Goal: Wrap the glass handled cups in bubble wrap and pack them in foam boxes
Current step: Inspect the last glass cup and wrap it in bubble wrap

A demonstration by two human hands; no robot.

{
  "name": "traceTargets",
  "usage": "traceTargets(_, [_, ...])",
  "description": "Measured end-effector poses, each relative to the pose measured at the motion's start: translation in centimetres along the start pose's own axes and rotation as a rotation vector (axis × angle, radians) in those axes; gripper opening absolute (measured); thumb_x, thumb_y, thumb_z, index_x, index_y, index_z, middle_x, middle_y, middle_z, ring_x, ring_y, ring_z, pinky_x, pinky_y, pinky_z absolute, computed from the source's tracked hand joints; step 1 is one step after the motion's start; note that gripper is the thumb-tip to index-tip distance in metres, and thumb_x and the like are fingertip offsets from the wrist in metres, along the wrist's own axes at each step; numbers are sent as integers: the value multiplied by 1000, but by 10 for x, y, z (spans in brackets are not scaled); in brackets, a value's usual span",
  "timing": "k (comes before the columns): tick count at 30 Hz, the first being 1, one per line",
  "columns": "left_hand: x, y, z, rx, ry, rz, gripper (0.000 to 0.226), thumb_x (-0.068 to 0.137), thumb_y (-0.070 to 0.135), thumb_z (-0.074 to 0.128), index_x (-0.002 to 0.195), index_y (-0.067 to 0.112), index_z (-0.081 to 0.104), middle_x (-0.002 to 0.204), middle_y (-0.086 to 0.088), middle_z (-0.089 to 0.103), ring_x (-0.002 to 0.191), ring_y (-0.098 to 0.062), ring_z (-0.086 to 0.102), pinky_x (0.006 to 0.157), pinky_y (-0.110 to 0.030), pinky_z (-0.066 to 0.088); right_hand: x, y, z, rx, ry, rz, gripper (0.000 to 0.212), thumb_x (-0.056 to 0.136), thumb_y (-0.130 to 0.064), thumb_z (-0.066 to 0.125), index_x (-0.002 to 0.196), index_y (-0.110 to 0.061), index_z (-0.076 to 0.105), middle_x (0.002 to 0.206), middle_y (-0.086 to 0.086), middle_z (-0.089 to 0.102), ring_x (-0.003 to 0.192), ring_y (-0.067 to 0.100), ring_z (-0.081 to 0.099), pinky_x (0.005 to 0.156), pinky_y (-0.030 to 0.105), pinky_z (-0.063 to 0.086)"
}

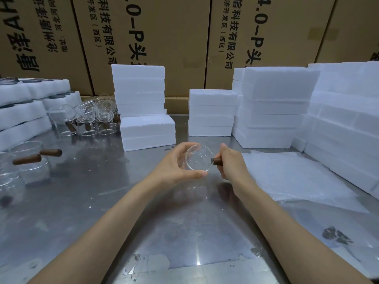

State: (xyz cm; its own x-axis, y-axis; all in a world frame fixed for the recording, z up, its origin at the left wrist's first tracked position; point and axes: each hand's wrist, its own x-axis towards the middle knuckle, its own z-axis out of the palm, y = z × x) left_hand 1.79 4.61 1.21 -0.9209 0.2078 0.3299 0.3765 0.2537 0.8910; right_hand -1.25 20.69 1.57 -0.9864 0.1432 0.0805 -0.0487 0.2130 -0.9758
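nearby, foam boxes (pixel 147 131) (bubble wrap (pixel 291 177) rightward)

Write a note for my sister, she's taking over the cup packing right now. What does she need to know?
Left hand cups the clear round glass cup; right hand grips its brown wooden handle, above the steel table.
Clear bubble wrap sheet lies flat to the right, unused.
White foam boxes stand stacked behind.
More unwrapped glass cups wait on the left.
Done: cup picked up. Left: wrap it, box it, repeat.
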Motion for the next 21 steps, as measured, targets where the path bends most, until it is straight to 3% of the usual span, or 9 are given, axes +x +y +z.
traceTargets(5, [0, -5, 11, 74, 178, -2, 50, 66, 26, 87, 104, 19, 55, 107, 9, 64, 105, -9, 62, 87, -28, 51, -2, 1, 7, -67, 24, -57, 48, 102, -30, 31, 61, -13, 49, 52, -2, 52, 53, 14, 45, 53, 27, 31])
traceTargets(11, [2, -6, 18, 84, 303, -30, 49, 63, 43, 86, 92, 24, 51, 96, 14, 61, 97, -9, 61, 74, -21, 47, -1, 4, 12, -128, 8, -138, 55, 102, -29, 31, 51, -18, 49, 34, -12, 47, 51, 11, 44, 54, 26, 30])
traceTargets(15, [3, -6, 12, -4, 174, -56, 55, 62, 50, 81, 105, 26, 55, 108, 14, 62, 105, -2, 60, 81, -22, 50, 0, 3, 9, -61, -6, -81, 51, 102, -30, 31, 56, -16, 49, 45, -4, 49, 47, 12, 39, 52, 26, 27])
traceTargets(18, [4, -7, 4, 40, -6, -39, 72, 62, 44, 84, 126, 34, 49, 121, 20, 57, 112, 10, 53, 83, -10, 48, 0, 0, 3, 19, -30, 51, 45, 101, -29, 30, 62, -15, 47, 32, -12, 43, 34, 6, 35, 46, 22, 25])
traceTargets(21, [5, -12, -1, 104, -11, -7, 75, 68, 32, 85, 133, 32, 47, 121, 14, 60, 111, 0, 58, 80, -5, 46, -3, -3, 0, 23, -73, 93, 40, 99, -27, 33, 65, -14, 48, 31, -13, 43, 29, 3, 34, 41, 20, 26])
